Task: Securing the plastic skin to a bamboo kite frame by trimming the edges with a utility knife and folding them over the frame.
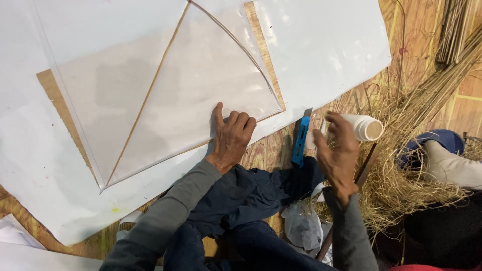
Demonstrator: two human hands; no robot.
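A translucent paper kite (165,85) with thin bamboo sticks lies on white sheets (321,45) on the wooden floor. My left hand (232,136) rests with curled fingers on the kite's lower edge, pressing it down. My right hand (336,153) hovers with fingers spread beside a white cylindrical bottle (365,127), close to it; contact is unclear. A blue-handled cutter (300,140) lies between my two hands, touched by neither.
Dry straw shavings (401,165) and a bundle of thin bamboo sticks (454,45) fill the right side. A dark blue cloth (246,193) lies on my lap. A crumpled plastic bag (303,226) sits below the cutter. Another person's foot in a grey sock (449,163) is at right.
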